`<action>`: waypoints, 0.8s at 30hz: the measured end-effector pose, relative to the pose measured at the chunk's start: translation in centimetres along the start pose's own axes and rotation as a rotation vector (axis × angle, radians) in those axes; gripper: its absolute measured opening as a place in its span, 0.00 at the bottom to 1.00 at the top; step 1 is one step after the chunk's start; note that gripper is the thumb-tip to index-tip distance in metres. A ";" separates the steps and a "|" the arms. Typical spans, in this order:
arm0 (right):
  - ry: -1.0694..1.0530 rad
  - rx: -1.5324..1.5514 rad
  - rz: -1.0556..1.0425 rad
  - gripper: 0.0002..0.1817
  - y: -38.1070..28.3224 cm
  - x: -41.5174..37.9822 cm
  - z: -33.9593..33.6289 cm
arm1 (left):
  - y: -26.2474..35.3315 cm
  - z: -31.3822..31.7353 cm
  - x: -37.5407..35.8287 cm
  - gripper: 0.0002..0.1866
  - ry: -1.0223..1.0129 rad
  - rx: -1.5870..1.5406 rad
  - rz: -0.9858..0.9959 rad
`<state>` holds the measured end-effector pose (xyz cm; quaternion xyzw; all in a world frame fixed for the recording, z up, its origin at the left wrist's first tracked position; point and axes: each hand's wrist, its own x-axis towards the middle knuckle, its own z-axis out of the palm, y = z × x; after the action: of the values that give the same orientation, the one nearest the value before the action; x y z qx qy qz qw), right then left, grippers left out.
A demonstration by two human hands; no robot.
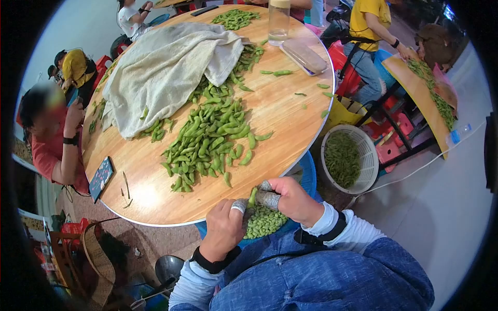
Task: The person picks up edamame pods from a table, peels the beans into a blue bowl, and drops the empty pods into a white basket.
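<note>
Between my two hands stands a green soybean pod [252, 196], pinched at the fingertips. My left hand [222, 230] is closed on it from the left and wears a grey finger cover. My right hand [296, 201], also with grey covers on its fingers, closes on it from the right. Directly beneath are shelled green beans [265, 224] in a blue basin [310, 173] at my lap, partly hidden by my hands and the table. A heap of unshelled pods [207, 137] lies on the round wooden table [282, 109] beyond my hands.
A cream towel [161, 72] covers part of the pods. A glass jar [278, 26], a pouch-like case [303, 56] and a patterned phone [101, 179] lie on the table. A white basket [369, 171] of green husks stands right. Several people work around; one in red [52, 150] sits left.
</note>
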<state>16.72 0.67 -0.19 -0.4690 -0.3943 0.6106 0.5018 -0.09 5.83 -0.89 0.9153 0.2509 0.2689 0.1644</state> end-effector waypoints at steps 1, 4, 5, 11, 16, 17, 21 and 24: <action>-0.009 -0.005 0.012 0.08 -0.4 0.0 0.0 | -0.1 0.0 0.0 0.14 -0.005 -0.019 -0.006; -0.113 0.017 0.186 0.09 0.6 0.4 -1.1 | -0.6 0.8 -0.7 0.11 0.016 -0.208 -0.096; -0.120 0.084 0.118 0.09 0.7 0.4 -0.9 | -0.6 1.1 -0.9 0.11 0.029 -0.294 -0.136; -0.123 0.180 -0.182 0.09 2.0 0.5 0.0 | 0.5 1.5 -1.4 0.11 0.051 -1.455 -0.674; -0.062 0.015 -0.223 0.09 1.2 0.5 0.0 | 0.9 0.5 -0.6 0.07 0.043 -0.931 -0.542; -0.056 -0.017 -0.213 0.08 1.0 0.5 0.0 | 0.8 0.2 -0.5 0.07 0.024 -0.587 -0.399; -0.076 -0.075 -0.176 0.07 -0.2 0.7 0.3 | 0.3 0.0 0.1 0.04 0.042 -0.191 -0.214; -0.104 -0.080 -0.247 0.06 -0.6 0.8 0.6 | 0.6 -0.1 0.4 0.07 0.138 -0.665 -0.344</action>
<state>16.22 1.60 0.41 -0.4043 -0.4985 0.5515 0.5328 0.41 5.58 -0.33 0.7362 0.3104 0.3650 0.4780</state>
